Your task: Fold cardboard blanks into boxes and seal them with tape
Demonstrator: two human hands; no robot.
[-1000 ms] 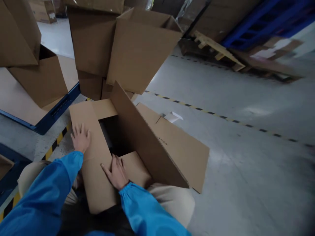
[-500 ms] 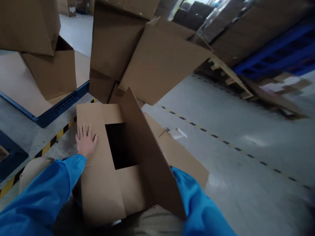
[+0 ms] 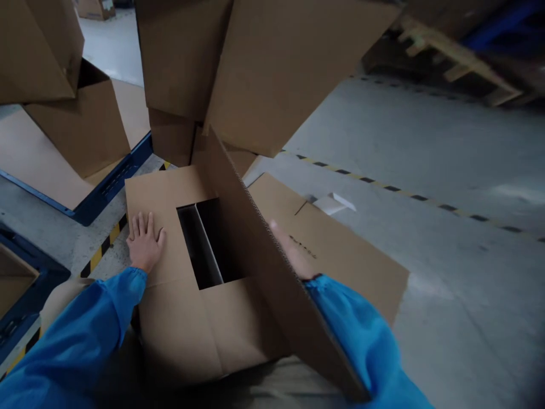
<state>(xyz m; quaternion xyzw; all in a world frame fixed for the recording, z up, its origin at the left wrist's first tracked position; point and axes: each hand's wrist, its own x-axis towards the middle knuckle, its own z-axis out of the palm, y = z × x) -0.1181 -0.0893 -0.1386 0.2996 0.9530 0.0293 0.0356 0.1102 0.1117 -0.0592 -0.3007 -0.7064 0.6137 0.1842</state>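
A cardboard box (image 3: pixel 179 335) stands in front of me with three of its top flaps folded in. Flat on the left flap lies my left hand (image 3: pixel 145 241), fingers spread. The long right flap (image 3: pixel 251 244) is raised at a slant. My right hand (image 3: pixel 293 250) is against that flap's outer side, stretched along it and partly hidden by its edge. Through the dark opening (image 3: pixel 213 244) between the flaps, a thin pale edge shows inside the box.
Large open cartons (image 3: pixel 183 57) stand just beyond the box. At left, more cartons sit by a blue pallet (image 3: pixel 114 182). Flattened cardboard (image 3: pixel 353 261) and a white scrap (image 3: pixel 334 203) lie on the floor at right. Striped tape (image 3: pixel 366 179) crosses the floor; a wooden pallet (image 3: pixel 460 57) is behind.
The view has shifted, and more of the floor cardboard shows. My right hand has come into sight behind the raised flap. The pale edge inside the box now shows. My left hand stays on its flap.
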